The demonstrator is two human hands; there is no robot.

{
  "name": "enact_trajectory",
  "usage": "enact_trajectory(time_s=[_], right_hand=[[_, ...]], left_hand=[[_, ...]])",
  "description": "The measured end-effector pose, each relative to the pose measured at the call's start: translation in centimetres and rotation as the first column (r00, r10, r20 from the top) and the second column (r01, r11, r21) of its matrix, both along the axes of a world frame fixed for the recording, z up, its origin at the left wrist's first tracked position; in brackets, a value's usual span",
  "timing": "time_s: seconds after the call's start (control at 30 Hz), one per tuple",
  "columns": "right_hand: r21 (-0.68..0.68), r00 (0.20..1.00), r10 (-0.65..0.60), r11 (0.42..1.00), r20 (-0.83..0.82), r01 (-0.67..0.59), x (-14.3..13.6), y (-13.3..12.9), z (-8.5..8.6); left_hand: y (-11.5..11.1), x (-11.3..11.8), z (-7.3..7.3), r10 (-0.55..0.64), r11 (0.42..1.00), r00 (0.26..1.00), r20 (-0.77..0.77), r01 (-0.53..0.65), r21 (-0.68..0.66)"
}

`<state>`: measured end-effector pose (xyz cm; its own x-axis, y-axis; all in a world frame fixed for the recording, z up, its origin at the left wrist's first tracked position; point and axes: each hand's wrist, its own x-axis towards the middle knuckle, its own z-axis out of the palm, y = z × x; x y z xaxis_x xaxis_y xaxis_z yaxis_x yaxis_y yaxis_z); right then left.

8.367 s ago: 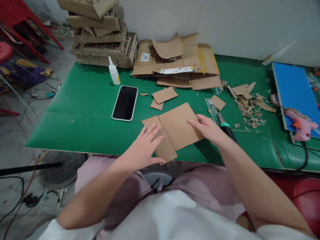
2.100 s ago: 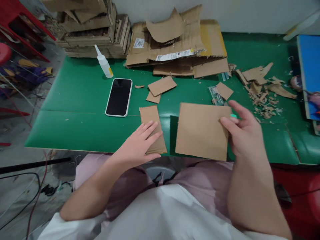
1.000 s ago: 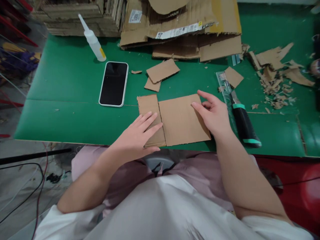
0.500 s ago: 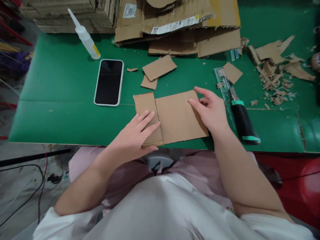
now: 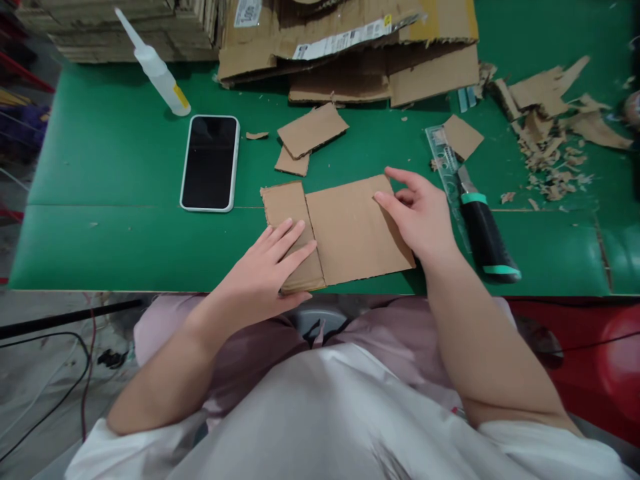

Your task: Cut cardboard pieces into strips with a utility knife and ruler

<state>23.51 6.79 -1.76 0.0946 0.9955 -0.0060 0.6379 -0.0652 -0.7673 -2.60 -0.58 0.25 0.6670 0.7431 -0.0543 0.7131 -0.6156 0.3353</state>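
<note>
My left hand (image 5: 270,267) lies flat with fingers spread on a narrow cardboard strip (image 5: 285,197), near the table's front edge. Directly right of that strip is a larger cardboard panel (image 5: 355,230); a thin dark line runs where the two meet. I cannot tell whether they are joined. My right hand (image 5: 420,210) grips the panel by its far right corner, thumb on top and index finger at the edge. Just beyond that hand lie a utility knife (image 5: 487,237) with a black and teal handle and a clear ruler (image 5: 443,157) partly under it.
A phone (image 5: 210,163) and a white glue bottle (image 5: 163,80) are at the left. Small cardboard pieces (image 5: 313,130) lie behind the panel. Large flattened cardboard (image 5: 345,73) and a cardboard stack (image 5: 135,33) fill the back. Torn scraps (image 5: 550,150) spread on the right of the green table (image 5: 100,247).
The camera view has shifted slightly, so the table's things appear a little further left and higher. Both hands keep their places on the cardboard.
</note>
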Motion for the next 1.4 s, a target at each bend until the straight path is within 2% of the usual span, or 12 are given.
enact_trajectory(time_s=[0.37,0.47,0.57,0.67,0.77,0.9,1.0,1.13,1.27,1.4], right_hand=[[0.017,1.000,-0.028,0.999,0.001,0.028,-0.2,0.0,0.3],[0.019,0.999,-0.035,0.999,-0.007,0.035,-0.1,0.0,0.1],[0.021,0.998,-0.056,0.998,-0.030,0.057,0.0,0.0,0.0],[0.012,0.993,-0.081,0.997,-0.084,0.083,0.1,0.0,-0.1],[0.020,0.990,-0.088,0.996,-0.111,0.090,0.1,0.0,-0.1],[0.022,0.991,-0.084,0.996,-0.102,0.087,0.1,-0.1,0.0],[0.023,0.992,-0.081,0.996,-0.097,0.083,0.1,-0.1,-0.1],[0.024,0.994,-0.073,0.997,-0.085,0.075,0.3,-0.1,-0.3],[0.011,0.995,-0.069,0.997,-0.077,0.070,0.3,-0.1,-0.4],[0.007,0.995,-0.062,0.998,-0.076,0.063,0.4,-0.1,-0.5]], left_hand=[[0.1,-0.3,0.1,-0.043,0.999,0.996,-0.073,0.042,-0.019],[0.2,-0.6,0.4,-0.078,0.997,0.997,-0.018,0.078,-0.007],[0.1,-1.1,1.0,-0.104,0.994,0.989,0.105,0.099,0.053],[0.0,-1.3,1.6,-0.105,0.980,0.952,0.288,0.049,0.194],[0.0,-1.3,1.8,-0.125,0.958,0.915,0.383,0.011,0.286],[-0.1,-1.1,1.4,-0.166,0.943,0.904,0.394,0.029,0.332],[-0.4,-0.9,1.2,-0.162,0.921,0.906,0.392,-0.004,0.390],[-1.1,-0.2,1.8,-0.172,0.870,0.893,0.416,-0.061,0.489],[-1.4,0.7,3.1,-0.119,0.851,0.884,0.451,-0.144,0.506],[-1.6,1.0,3.6,-0.032,0.875,0.858,0.513,-0.224,0.429]])
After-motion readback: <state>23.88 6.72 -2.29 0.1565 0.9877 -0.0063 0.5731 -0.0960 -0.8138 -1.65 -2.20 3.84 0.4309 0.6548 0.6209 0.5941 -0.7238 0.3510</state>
